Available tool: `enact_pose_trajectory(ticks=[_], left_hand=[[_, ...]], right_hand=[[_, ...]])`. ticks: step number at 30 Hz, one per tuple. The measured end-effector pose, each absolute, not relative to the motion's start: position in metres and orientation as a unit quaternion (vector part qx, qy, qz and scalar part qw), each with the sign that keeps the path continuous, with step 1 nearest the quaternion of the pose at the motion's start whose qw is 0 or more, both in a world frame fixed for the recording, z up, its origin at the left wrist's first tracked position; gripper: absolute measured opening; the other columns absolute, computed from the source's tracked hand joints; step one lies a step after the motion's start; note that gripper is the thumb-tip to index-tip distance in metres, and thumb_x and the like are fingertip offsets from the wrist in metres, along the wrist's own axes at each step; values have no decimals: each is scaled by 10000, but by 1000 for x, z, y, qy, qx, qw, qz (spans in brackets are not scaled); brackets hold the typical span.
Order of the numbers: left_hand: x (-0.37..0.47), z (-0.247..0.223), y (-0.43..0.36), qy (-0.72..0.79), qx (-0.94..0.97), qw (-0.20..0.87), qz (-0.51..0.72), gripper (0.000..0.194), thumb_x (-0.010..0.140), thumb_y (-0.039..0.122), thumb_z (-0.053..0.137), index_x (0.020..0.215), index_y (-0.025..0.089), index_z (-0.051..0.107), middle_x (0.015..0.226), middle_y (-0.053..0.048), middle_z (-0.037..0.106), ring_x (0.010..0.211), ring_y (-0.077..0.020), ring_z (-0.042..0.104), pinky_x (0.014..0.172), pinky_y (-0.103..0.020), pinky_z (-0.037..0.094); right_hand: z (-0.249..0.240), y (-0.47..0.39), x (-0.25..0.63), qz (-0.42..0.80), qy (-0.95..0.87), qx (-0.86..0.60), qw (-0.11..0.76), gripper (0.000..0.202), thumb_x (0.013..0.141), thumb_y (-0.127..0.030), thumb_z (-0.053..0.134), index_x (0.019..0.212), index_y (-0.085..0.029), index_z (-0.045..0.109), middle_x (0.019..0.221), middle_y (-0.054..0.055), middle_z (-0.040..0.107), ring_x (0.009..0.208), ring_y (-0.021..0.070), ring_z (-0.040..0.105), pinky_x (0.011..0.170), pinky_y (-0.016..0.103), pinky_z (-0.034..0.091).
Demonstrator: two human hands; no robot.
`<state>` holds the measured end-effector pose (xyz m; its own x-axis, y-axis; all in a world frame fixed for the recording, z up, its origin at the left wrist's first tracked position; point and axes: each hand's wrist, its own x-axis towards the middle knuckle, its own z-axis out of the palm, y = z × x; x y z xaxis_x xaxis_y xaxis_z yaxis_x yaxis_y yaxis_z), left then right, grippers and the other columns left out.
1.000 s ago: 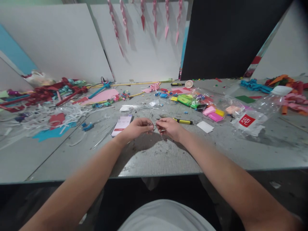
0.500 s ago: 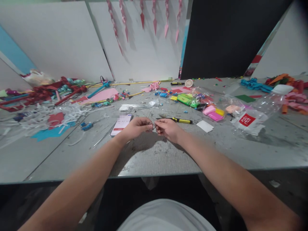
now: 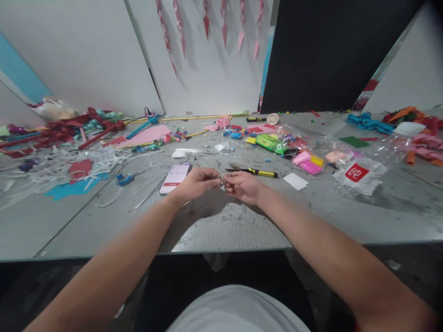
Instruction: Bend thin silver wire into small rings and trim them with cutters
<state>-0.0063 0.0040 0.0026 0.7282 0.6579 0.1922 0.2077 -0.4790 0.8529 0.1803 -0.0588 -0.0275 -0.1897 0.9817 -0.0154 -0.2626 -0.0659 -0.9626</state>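
Observation:
Over the near middle of the table my left hand [image 3: 200, 182] and my right hand [image 3: 245, 186] almost meet, fingertips pinched. Between them is a small, thin, shiny piece like bent wire [image 3: 222, 180], mostly covered by the fingers; its exact kind is too small to tell. Both hands seem closed on it, one from each side. Just behind my right hand lies a pointed tool with a yellow and black handle [image 3: 265, 173]. A phone [image 3: 175, 177] showing a running timer lies beside my left wrist. Thin clear rods or wires [image 3: 204, 151] lie beyond the hands.
Packs of coloured clay [image 3: 306, 162] and a clear plastic bottle [image 3: 380, 154] are on the right, near a white paper square [image 3: 296, 181]. White strips [image 3: 93, 161] and blue paper [image 3: 71, 186] cover the left. Pink paper chains [image 3: 224, 27] hang on the back board.
My hands stay nearly in place, with only slight finger movement around the small piece. The view has tilted slightly. The timer on the phone has advanced.

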Motion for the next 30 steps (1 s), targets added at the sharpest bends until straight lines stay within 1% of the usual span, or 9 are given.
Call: enact_pose_trajectory(ticks=[2, 4, 7, 9, 12, 17, 22, 25, 30], left_hand=[[-6, 3, 4, 271, 822, 429, 258, 242, 806, 368, 712, 761, 131, 705, 694, -28, 678, 666, -132, 587, 660, -258, 449], [-5, 2, 5, 284, 822, 419, 262, 242, 813, 371, 704, 758, 135, 697, 688, -23, 674, 660, -130, 584, 656, -255, 448], [-4, 0, 6, 306, 819, 405, 266, 246, 823, 377, 683, 768, 137, 693, 688, -19, 672, 659, -130, 583, 645, -250, 441], [-3, -3, 7, 319, 818, 398, 268, 250, 823, 381, 672, 769, 137, 690, 680, -16, 668, 650, -131, 579, 632, -248, 432], [0, -7, 8, 334, 816, 386, 271, 258, 821, 386, 663, 753, 138, 681, 662, -9, 657, 634, -130, 566, 620, -249, 416], [3, -12, 7, 345, 815, 377, 274, 277, 828, 396, 644, 736, 137, 676, 662, -12, 651, 643, -133, 562, 629, -254, 412], [2, -14, 7, 340, 813, 387, 272, 284, 820, 412, 639, 762, 137, 681, 688, -20, 655, 673, -143, 579, 654, -262, 444], [2, -13, 7, 337, 811, 396, 267, 286, 817, 418, 636, 791, 138, 693, 717, -28, 676, 694, -149, 606, 675, -267, 476], [1, -10, 6, 342, 816, 391, 254, 264, 813, 399, 650, 805, 141, 704, 712, -28, 695, 679, -148, 616, 657, -261, 472]], right_hand=[[-29, -59, 180, 593, -474, -413, 503, 431, 631, -536, 826, 733, -183, 602, 602, -29, 508, 557, 114, 476, 553, 276, 421], [-31, -58, 178, 540, -486, -451, 518, 394, 694, -532, 788, 750, -187, 604, 584, -28, 517, 538, 124, 487, 538, 280, 422], [-35, -57, 175, 421, -510, -507, 553, 293, 765, -449, 761, 782, -195, 617, 617, -7, 585, 557, 142, 536, 557, 287, 434], [-38, -56, 173, 345, -530, -528, 567, 214, 798, -384, 742, 808, -202, 631, 680, 14, 644, 622, 167, 597, 600, 299, 461], [-41, -56, 171, 256, -567, -545, 562, 114, 857, -314, 676, 829, -205, 656, 761, 48, 701, 740, 211, 664, 682, 330, 496], [-41, -56, 171, 133, -633, -551, 527, 77, 888, -222, 624, 842, -194, 680, 877, 98, 730, 877, 251, 673, 836, 374, 485], [-38, -59, 172, 79, -685, -542, 480, 118, 934, -204, 574, 852, -188, 658, 885, 105, 707, 894, 251, 648, 835, 359, 458], [-38, -60, 172, 68, -702, -538, 461, 141, 958, -195, 532, 859, -190, 632, 895, 100, 684, 903, 242, 625, 830, 346, 454], [-40, -58, 171, 67, -720, -536, 436, 145, 969, -181, 501, 853, -196, 587, 910, 92, 648, 899, 230, 592, 834, 340, 456]])
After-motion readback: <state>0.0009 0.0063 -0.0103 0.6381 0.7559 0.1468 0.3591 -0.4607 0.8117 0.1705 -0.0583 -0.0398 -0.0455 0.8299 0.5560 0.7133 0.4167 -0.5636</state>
